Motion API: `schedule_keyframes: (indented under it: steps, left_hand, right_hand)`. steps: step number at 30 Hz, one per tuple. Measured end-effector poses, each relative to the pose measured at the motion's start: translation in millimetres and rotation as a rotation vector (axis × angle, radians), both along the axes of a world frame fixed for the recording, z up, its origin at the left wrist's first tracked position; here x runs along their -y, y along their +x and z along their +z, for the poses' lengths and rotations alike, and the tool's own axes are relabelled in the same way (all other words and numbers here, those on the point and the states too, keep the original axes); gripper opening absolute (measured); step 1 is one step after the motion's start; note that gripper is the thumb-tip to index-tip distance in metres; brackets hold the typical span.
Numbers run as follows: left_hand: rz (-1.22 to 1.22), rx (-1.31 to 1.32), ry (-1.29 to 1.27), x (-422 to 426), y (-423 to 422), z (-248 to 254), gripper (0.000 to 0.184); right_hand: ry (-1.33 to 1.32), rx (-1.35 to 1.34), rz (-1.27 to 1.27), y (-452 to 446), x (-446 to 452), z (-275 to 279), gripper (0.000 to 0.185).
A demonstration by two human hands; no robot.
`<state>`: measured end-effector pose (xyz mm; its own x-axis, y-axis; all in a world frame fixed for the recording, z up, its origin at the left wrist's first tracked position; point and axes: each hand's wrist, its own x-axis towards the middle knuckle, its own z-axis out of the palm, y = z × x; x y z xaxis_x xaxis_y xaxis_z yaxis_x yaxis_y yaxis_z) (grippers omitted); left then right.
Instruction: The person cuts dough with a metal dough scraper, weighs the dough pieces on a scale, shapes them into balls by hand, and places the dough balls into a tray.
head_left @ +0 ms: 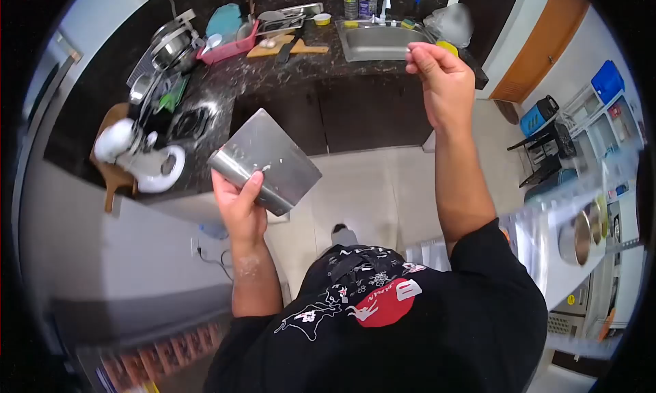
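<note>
A metal box grater, tilted, is held by my left hand at its lower left side, with the thumb on its near face and small pale bits stuck to it. My right hand is raised in front of the sink's right end, its fingertips pinched together. A tiny pale bit shows at those fingertips, too small to name. The two hands are far apart.
Behind are a sink, a wooden board with a knife, and a pink rack. A white mixer stands left on the counter. Shelves hold metal bowls at right.
</note>
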<state>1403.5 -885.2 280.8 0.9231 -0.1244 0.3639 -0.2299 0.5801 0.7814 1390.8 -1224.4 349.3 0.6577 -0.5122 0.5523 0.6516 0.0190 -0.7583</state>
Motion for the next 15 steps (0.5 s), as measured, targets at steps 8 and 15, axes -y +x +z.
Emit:
schedule_keyframes:
  steps: [8,15]
  left_hand:
    - [-0.187,-0.119,0.099,168.7,208.3,10.9,0.066]
    - [-0.131,-0.189,0.182,305.3,355.5,-15.2,0.066]
  right_hand:
    - [-0.105,0.135,-0.375,172.2,152.4,26.6,0.013]
    - [-0.902,-0.854,-0.407,406.8,363.3,-245.4,0.042]
